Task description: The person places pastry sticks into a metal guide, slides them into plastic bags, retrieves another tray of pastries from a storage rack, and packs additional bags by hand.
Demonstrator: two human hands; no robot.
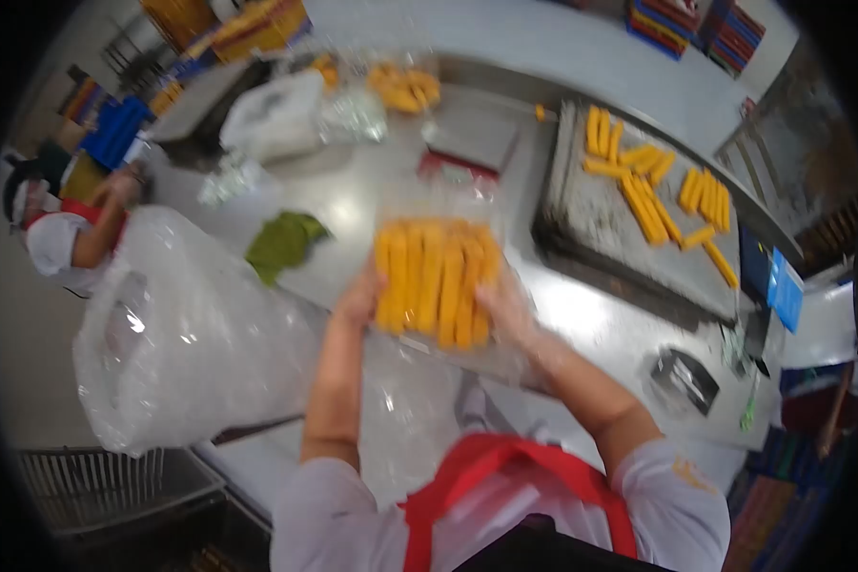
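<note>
Between my two hands is a clear plastic bag of yellow sticks [437, 281], the sticks lying side by side in a row. My left hand [360, 294] is closed on the bag's left edge. On the opposite edge, my right hand [507, 307] grips it, its fingers partly blurred. The bag is held above the steel table [582, 315]. Beyond it is a flat scale-like plate with a red front [458, 172]. A crumpled green cloth [284, 244] lies left of the bag.
Loose yellow sticks [650, 212] lie on a metal tray [591, 214] at right. A large clear plastic sack [191, 334] bulges at left, above a crate [114, 486]. More bagged sticks [403, 88] sit at the back. Another person [76, 224] works at far left.
</note>
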